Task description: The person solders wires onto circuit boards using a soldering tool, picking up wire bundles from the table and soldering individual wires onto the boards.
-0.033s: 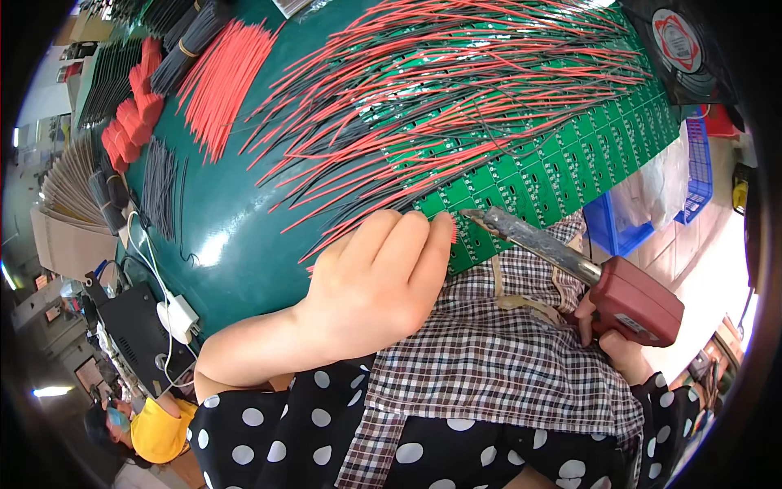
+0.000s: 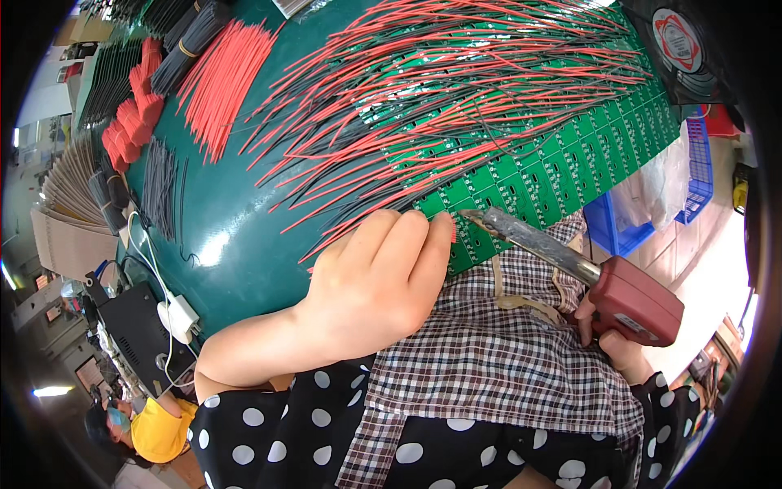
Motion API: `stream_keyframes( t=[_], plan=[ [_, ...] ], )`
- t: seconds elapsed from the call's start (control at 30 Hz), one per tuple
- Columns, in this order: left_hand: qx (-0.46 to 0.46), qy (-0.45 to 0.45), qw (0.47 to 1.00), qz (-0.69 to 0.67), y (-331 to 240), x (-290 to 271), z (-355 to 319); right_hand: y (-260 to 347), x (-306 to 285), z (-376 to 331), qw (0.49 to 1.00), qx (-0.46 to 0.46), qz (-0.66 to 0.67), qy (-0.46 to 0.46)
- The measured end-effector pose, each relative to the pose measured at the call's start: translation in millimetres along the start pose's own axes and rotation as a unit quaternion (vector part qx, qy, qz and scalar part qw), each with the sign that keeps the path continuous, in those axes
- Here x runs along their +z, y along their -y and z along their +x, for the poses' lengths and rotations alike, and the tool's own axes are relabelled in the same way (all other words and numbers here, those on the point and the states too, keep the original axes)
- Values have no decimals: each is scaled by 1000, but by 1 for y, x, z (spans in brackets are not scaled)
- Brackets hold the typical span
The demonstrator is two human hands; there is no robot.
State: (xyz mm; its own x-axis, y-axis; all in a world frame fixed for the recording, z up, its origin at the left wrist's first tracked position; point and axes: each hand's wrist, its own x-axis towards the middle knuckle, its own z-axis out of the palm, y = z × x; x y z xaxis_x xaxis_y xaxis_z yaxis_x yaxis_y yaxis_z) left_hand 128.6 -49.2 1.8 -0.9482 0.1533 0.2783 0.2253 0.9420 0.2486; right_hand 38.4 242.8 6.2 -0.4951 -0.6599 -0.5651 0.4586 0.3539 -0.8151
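Over the near left corner of a green circuit board panel (image 2: 599,155), my left hand (image 2: 375,277) is closed. Red wires (image 2: 308,268) show at its wrist side, and small red ends (image 2: 454,229) stick out by the index finger; its fingertips are hidden. My right hand (image 2: 621,352) grips the red-brown handle of a soldering iron (image 2: 639,301). The iron's metal tip points left, at the board close to my left fingers. Rows of red and black wires (image 2: 456,90) lie across the panel, their loose ends trailing left over the green table (image 2: 236,277).
Red wire bundles (image 2: 224,85) and black wires (image 2: 161,183) lie on the table's left. A black box (image 2: 134,334) and white adapter (image 2: 178,318) sit at the left edge. A solder reel (image 2: 678,41) stands far right, above blue baskets (image 2: 619,232). A person in yellow (image 2: 161,430) is lower left.
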Motion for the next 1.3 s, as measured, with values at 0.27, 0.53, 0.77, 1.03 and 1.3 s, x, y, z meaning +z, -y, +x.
stream_keyframes(
  t=[0.27, 0.53, 0.77, 1.03, 1.3],
  plan=[
    [-12, 11, 1000, 20, -3, 1, -1, -28, -24, -11, 999, 12, -22, 46],
    [-11, 24, 999, 29, -4, -1, 1, -37, -34, -12, 973, -67, -215, 46],
    [-9, 41, 998, 40, -6, -3, 1, -23, -20, -9, 999, -21, -17, 30],
    [0, 24, 999, 41, -5, -2, 1, -32, -23, -9, 998, -50, -40, 2],
    [42, 27, 995, 88, -1, 0, 2, -20, -18, -3, 997, -63, 17, 33]
  ],
)
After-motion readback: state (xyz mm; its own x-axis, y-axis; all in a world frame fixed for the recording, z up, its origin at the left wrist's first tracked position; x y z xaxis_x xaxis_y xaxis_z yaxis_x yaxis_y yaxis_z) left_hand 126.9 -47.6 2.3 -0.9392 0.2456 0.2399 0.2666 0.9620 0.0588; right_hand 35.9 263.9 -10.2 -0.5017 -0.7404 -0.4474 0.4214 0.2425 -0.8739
